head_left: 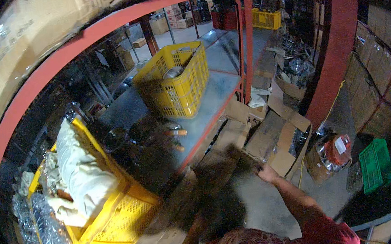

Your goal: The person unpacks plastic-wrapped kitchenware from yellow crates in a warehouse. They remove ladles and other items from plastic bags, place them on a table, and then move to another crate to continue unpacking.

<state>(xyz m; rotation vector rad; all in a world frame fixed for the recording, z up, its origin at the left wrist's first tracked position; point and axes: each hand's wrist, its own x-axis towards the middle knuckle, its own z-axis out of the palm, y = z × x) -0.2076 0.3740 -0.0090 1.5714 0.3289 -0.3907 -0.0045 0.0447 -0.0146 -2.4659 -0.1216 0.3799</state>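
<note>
One flattened cardboard sheet (211,173), motion-blurred, slants across the lower middle, its upper end at the right hand (265,172), which is closed on the dark edge there; the grip looks firm, though blur hides the fingers. The left hand is lost in the blur beneath the sheet, so I cannot tell whether it is open or closed; only its forearm (190,243) rises from the lower edge. The sheet sits just in front of the grey shelf (212,101) of a red rack (53,61). On the shelf stands a yellow crate (177,85) with a shiny item inside, and nearer lie dark parts with orange ends (177,133). To the left a second yellow crate (105,219) holds pale cloth (83,173). Right of the hand, open cartons (274,137) crowd the floor, with a green crate (375,164) farther right.
</note>
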